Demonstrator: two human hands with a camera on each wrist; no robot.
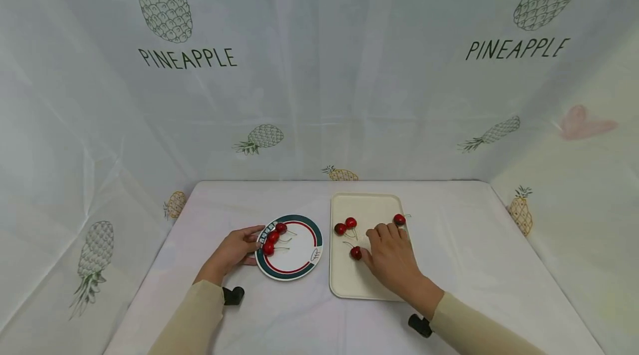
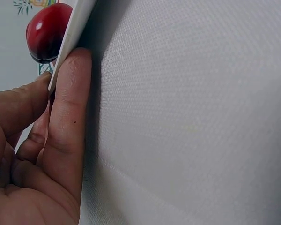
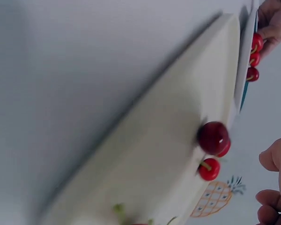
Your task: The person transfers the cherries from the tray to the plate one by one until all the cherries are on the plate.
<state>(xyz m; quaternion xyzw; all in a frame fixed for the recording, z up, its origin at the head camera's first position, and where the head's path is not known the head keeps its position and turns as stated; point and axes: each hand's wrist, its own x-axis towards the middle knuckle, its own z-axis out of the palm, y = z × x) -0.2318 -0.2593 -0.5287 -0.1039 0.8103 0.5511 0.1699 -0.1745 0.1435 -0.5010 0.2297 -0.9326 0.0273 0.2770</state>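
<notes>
My left hand point(image 1: 234, 250) grips the left rim of a round white plate point(image 1: 299, 252) with a green band, thumb above and fingers beneath. In the left wrist view the plate's edge point(image 2: 65, 51) sits between thumb and fingers. Three red cherries point(image 1: 273, 237) with stems lie on the plate's left side. Over the right part of a cream tray point(image 1: 344, 283), my right hand point(image 1: 393, 258) hovers with loosely bent fingers. Its thumb is nearest a dark red cherry point(image 1: 355, 253); in the right wrist view the hand point(image 3: 278, 183) appears apart from the cherries point(image 3: 213, 137).
A pair of cherries point(image 1: 345, 226) lies at the tray's left side. Another cherry point(image 1: 399, 219) is by its upper right edge, beyond the right hand. Plate and tray stand side by side on a white-covered table point(image 1: 479, 244). A pineapple-print curtain point(image 1: 349, 66) hangs behind.
</notes>
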